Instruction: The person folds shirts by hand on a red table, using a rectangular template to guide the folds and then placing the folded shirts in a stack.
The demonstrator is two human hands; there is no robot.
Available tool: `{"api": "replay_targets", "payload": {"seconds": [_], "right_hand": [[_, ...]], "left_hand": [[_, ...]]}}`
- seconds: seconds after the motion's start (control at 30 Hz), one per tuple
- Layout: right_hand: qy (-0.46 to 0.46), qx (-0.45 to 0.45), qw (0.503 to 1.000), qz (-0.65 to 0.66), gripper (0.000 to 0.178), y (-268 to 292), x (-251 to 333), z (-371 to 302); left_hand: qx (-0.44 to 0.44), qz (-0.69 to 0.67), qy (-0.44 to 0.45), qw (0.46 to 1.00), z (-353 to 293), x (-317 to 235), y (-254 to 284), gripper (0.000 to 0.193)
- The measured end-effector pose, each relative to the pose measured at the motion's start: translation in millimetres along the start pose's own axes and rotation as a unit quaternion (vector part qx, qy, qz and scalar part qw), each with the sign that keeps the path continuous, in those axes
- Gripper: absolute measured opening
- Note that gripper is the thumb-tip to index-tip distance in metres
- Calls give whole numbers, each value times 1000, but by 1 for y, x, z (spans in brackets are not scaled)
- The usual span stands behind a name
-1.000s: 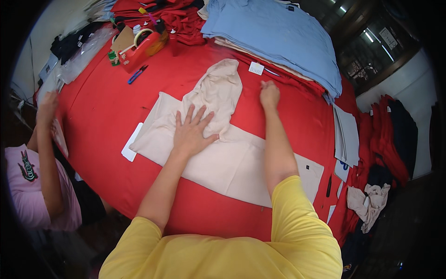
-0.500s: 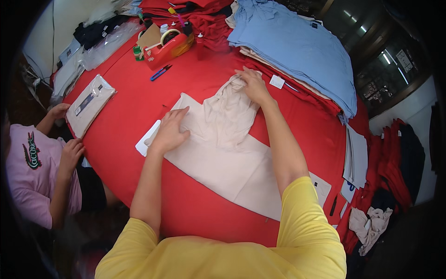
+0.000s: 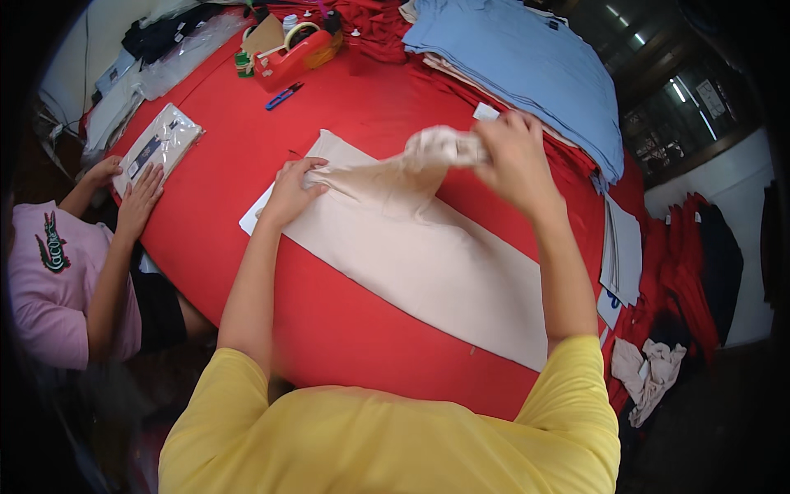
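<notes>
A beige shirt (image 3: 411,267) lies partly folded across the red-covered table. At its far right, my right hand (image 3: 520,156) grips a bunched part of it, lifted off the table and blurred by motion. Creases run through the cloth toward my left hand (image 3: 290,191), which rests on the shirt's left part, thumb apart from the fingers. A white board (image 3: 250,217) sticks out from under the shirt beside my left wrist.
A co-worker's hands (image 3: 140,198) rest on a bagged beige garment (image 3: 160,148) at left. Beyond lie blue snips (image 3: 284,96) and a red tape dispenser (image 3: 288,66). Light-blue shirts (image 3: 518,74) are stacked at far right; white cards (image 3: 619,255) lie at the right edge.
My right hand has moved right and toward me, closing on the shirt and pulling its bunched part up. My left hand has shifted slightly. The co-worker's near hand has moved onto the bagged garment.
</notes>
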State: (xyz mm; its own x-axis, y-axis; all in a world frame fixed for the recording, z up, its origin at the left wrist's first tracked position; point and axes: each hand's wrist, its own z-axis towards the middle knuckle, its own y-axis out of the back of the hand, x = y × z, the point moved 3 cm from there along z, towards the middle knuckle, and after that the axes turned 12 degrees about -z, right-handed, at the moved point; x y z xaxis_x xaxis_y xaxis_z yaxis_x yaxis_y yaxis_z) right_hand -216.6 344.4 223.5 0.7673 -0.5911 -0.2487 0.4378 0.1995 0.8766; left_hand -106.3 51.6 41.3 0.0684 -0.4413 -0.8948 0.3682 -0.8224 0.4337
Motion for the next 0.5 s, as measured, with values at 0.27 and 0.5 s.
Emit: {"api": "replay_targets", "payload": {"seconds": [0.27,0.5], "right_hand": [[-2,59,998,31,43,-33,89,-214],[-40,-52,998,22,40,-33,103,-230]], "left_hand": [[74,-23,-65,995,11,6,-4,29],[108,-71,-74,989,24,27,2,26]]}}
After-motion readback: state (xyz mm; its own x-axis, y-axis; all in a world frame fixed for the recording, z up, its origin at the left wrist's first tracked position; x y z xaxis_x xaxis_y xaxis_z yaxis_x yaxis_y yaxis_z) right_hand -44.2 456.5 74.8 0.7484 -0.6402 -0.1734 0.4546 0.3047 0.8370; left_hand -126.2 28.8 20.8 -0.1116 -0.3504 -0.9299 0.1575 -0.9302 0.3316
